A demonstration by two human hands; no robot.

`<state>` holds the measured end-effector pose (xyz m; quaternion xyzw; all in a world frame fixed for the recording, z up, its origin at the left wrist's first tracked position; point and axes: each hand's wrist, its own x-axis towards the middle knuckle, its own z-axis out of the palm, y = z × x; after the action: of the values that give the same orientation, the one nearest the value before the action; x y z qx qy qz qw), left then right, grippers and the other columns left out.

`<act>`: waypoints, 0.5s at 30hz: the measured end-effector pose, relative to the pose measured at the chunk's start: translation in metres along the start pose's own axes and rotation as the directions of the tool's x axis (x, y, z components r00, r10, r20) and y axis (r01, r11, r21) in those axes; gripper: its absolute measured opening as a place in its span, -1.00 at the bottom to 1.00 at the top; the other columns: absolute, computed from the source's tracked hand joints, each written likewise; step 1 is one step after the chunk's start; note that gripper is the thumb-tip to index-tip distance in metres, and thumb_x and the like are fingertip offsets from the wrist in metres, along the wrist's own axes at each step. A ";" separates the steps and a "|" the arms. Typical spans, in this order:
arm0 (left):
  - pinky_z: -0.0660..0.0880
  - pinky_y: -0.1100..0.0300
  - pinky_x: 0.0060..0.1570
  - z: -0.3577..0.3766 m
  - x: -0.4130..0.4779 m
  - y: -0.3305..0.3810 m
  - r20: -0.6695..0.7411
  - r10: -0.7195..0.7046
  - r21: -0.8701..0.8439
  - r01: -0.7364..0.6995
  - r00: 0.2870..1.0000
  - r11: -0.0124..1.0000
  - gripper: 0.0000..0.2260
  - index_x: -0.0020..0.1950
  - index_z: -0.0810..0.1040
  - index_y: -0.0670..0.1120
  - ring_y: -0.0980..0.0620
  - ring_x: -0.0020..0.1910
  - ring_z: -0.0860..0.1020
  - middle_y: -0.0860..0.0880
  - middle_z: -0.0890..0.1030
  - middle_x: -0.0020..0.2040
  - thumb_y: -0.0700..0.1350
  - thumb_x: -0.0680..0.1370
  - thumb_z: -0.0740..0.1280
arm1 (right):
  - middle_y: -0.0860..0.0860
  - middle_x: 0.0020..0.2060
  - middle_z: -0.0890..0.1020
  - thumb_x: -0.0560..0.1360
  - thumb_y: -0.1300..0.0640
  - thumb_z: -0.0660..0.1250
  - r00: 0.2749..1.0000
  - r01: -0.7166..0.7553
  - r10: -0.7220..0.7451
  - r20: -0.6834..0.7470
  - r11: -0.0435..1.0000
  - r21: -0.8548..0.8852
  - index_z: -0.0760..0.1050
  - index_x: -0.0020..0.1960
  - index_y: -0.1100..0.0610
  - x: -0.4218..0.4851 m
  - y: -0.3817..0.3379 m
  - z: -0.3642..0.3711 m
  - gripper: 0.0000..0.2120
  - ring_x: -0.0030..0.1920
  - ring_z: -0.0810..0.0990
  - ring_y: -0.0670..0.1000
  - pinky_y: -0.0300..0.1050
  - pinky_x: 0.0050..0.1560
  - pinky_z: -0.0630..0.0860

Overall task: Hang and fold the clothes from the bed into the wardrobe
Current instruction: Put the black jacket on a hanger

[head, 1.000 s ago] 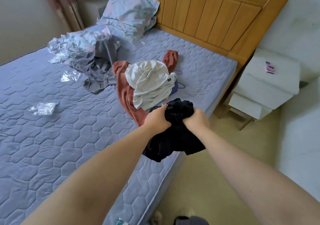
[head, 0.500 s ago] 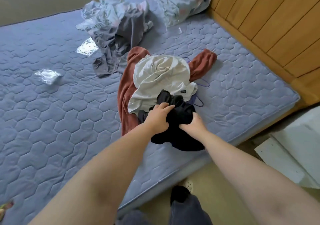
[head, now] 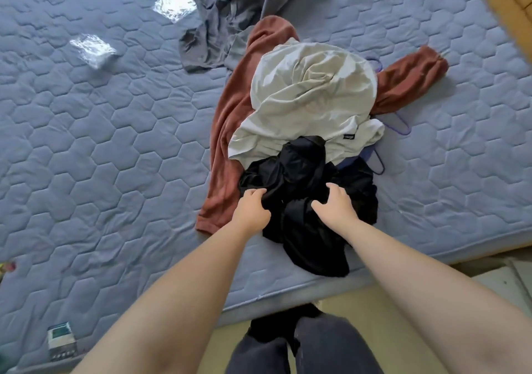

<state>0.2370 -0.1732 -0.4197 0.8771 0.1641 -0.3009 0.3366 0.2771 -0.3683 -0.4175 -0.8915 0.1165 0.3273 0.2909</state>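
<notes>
Both hands are reaching onto black garment at mattress edge.
Nearest, legs in dark trousers are standing by bed side; small box is lying bottom-left. L hand is curling fingers at garment's left edge, can't tell if pinching cloth. R hand is lying over it w/ fingers loosely spread, thumb out. Garment is lying crumpled, overlapping white garment, which is sitting on rust-brown top. Purple hangers are poking out on right. Beyond: grey cloth, clear bags.
</notes>
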 end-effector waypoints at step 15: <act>0.30 0.30 0.15 0.084 0.025 -0.023 0.000 -0.116 -0.316 0.110 0.993 0.942 -0.45 0.51 0.22 -0.05 -0.01 0.36 0.36 -0.03 0.24 0.48 -0.28 0.53 0.21 | 0.10 0.20 0.57 0.42 0.21 0.44 0.969 -0.227 0.233 0.086 0.692 0.685 0.43 0.35 0.13 0.146 -0.021 0.036 -0.49 0.15 0.57 0.16 0.11 0.20 0.52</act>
<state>0.2099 -0.2127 -0.4968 0.8038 0.2633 -0.2815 0.4530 0.3777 -0.3321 -0.5251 -0.6982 0.3416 0.2908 0.5579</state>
